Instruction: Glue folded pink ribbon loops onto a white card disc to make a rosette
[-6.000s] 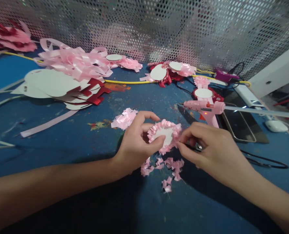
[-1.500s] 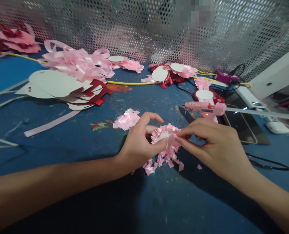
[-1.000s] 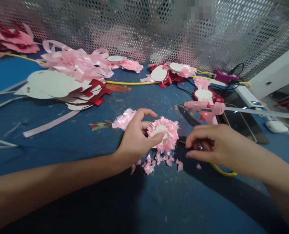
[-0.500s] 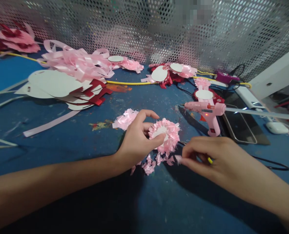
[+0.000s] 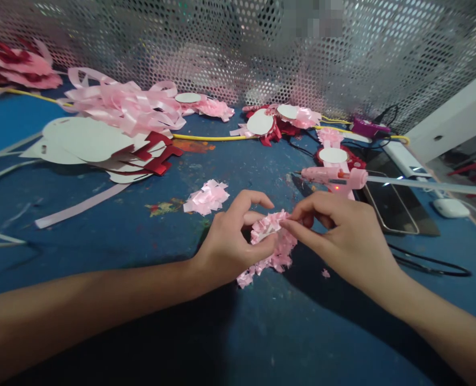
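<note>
My left hand (image 5: 230, 244) grips a small rosette of pink ribbon loops (image 5: 276, 238) with a white card centre, thumb on its face, just above the blue table (image 5: 141, 236). My right hand (image 5: 338, 236) is closed in a pinch at the rosette's upper edge, pressing a small pink ribbon piece onto it. Loose pink ribbon pieces (image 5: 248, 276) lie under the rosette. A second small heap of pink pieces (image 5: 206, 197) rests to the left of my left hand.
A pink glue gun (image 5: 334, 177) stands behind my right hand, beside a phone (image 5: 394, 206) and a black cable (image 5: 431, 265). White and red card shapes (image 5: 97, 145), pink ribbon bundles (image 5: 121, 102) and finished rosettes (image 5: 262, 123) lie along a perforated metal screen (image 5: 238, 48).
My right hand went down to the table, picked a pink piece from the loose ones, and came back up to the rosette's edge. My left hand has tilted the rosette slightly.
</note>
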Motion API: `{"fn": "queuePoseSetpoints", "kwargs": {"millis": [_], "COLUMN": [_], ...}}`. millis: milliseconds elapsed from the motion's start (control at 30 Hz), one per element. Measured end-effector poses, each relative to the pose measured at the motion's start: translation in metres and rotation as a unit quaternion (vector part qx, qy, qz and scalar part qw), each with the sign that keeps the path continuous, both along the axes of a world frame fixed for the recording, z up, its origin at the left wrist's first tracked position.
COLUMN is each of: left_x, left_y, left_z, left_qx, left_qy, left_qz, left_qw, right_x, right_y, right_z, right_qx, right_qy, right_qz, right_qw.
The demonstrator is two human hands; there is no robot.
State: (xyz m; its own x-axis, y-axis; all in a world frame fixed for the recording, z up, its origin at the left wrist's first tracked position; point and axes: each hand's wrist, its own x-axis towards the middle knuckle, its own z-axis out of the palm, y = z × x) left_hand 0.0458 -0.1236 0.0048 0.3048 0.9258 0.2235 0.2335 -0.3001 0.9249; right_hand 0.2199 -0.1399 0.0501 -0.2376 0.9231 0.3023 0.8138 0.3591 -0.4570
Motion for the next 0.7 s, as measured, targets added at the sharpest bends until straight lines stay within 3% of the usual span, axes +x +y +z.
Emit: {"fn": "queuePoseSetpoints", "kwargs": {"millis": [200,300,400,533,700], "left_x": [-0.003,-0.006,-0.007,-0.006,-0.006], "left_y": [0.007,0.012,0.015,0.018,0.026], "left_z": [-0.003,-0.005,-0.004,-0.001,0.002], "left_qx": [-0.059,-0.089,-0.085,-0.099,-0.144], "left_qy": [-0.022,-0.036,-0.048,-0.079,-0.106], "left_qz": [-0.01,0.012,0.025,0.034,0.049], "left_qw": [0.998,0.995,0.995,0.991,0.983], "right_x": [0.008,0.013,0.01,0.004,0.004], "right_y": [0.002,-0.005,-0.014,-0.018,-0.011], "right_z": [0.009,0.006,-0.011,-0.035,-0.046], "right_qx": [-0.082,-0.03,0.053,0.159,0.2], "right_qy": [0.102,0.029,-0.098,-0.174,-0.117], "right_qz": [0.023,0.103,0.174,0.126,0.126], "right_qw": [0.991,0.994,0.979,0.964,0.965]}}
